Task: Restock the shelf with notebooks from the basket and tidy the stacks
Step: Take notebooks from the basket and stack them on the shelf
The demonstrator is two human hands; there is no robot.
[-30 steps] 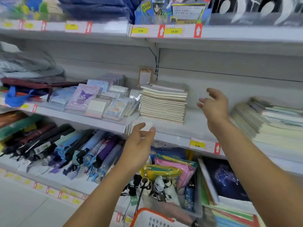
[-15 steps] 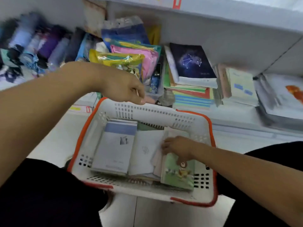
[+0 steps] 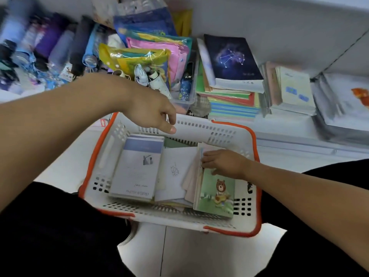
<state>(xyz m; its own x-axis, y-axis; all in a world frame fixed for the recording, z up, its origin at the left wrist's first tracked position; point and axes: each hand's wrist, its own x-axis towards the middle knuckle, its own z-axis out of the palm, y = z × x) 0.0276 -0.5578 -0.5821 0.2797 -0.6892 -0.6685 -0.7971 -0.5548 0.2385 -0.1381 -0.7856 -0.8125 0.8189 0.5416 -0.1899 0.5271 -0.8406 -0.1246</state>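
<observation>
In the right half of the basket (image 3: 229,134), the bear-cover notebook (image 3: 216,193) is lying flat on top of the pile, its long axis running from the far wall of the basket toward the person. It is sitting directly under the right hand (image 3: 224,163), so that hand is much the nearer of the two. The fingers of the right hand are resting curled on the far end of the notebook, with the fingertips at its left edge; whether they are already hooking under the cover or only pressing on it cannot be told from this view.

Just beside it to the left, a plain white notebook (image 3: 175,172) and a pale pink one are lying partly under its edge. Further left, the blue-banded notebook (image 3: 137,168) is lying parallel to it, touching the left wall.

The left hand (image 3: 153,114) is hanging above the far rim of the basket, fingers loosely curled and pointing down, holding nothing. It is standing well apart from the bear-cover notebook.

Beyond the basket, the lower shelf is carrying the constellation notebook stack (image 3: 231,58) and, to its right, a pale notebook stack (image 3: 293,90).

As a judgement, the lift is belonging to the right hand, pulling up along the left edge, with the shelf stacks lying ahead and slightly right.
</observation>
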